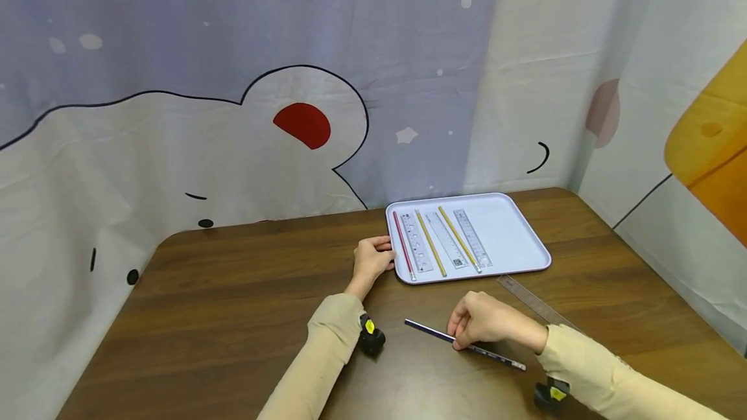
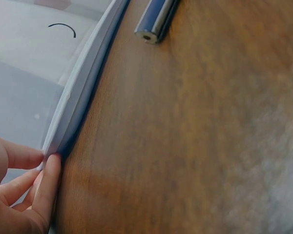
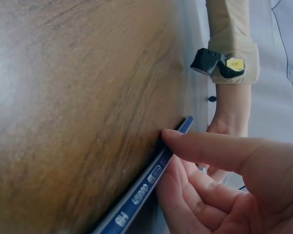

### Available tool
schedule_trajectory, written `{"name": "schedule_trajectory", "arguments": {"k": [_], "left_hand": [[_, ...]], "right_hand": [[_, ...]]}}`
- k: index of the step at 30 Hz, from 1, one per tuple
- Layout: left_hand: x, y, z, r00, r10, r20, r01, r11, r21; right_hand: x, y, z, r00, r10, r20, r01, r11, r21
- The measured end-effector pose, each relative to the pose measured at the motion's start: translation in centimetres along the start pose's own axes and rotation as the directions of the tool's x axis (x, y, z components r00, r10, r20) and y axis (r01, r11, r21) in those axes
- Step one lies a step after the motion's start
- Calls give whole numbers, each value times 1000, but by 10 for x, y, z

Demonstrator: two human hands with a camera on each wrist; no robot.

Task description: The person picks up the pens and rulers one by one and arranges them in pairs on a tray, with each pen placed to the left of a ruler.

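A dark blue pencil [image 1: 463, 344] lies on the brown wooden table [image 1: 233, 316], in front of the tray and on the near right part of the table; its long axis runs diagonally, one end pointing away and to the left toward the left forearm, the other toward the near right beside the right sleeve [image 1: 607, 374]; in the left wrist view its flat far end [image 2: 147, 35] shows a small core, and in the right wrist view white lettering runs along its barrel [image 3: 141, 192]. The right hand [image 1: 487, 321] is curled over the middle of the pencil, thumb pressed against its side and fingers bent beneath, pinching it where it rests on the wood. The left hand [image 1: 371, 261] sits at the left edge of the pale tray [image 1: 513, 232], fingers lightly bent with their tips on the rim, thumb and fingers pinching the rim [image 2: 73, 102] in the left wrist view. Inside the tray lie a red pencil [image 1: 403, 245], two yellow pencils [image 1: 430, 242] and three clear rulers [image 1: 446, 240], side by side, all with long axes running from far left to near right; another clear ruler [image 1: 533, 302] lies on the table just beside the tray's near right corner, slanted, close to the right hand.
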State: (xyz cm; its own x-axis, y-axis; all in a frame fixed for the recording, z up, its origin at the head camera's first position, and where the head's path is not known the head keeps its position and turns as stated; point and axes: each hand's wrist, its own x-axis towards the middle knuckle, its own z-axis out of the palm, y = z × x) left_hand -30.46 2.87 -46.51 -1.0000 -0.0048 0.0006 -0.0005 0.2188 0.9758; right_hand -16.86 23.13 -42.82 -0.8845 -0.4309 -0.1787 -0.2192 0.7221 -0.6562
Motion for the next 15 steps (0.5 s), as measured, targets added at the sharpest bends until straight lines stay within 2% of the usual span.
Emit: {"name": "schedule_trajectory", "arguments": {"k": [15], "left_hand": [[-1, 1, 0, 1000, -5, 0, 5, 1000, 8]], "right_hand": [[1, 4, -2, 1000, 16, 23, -18, 998, 62]]}}
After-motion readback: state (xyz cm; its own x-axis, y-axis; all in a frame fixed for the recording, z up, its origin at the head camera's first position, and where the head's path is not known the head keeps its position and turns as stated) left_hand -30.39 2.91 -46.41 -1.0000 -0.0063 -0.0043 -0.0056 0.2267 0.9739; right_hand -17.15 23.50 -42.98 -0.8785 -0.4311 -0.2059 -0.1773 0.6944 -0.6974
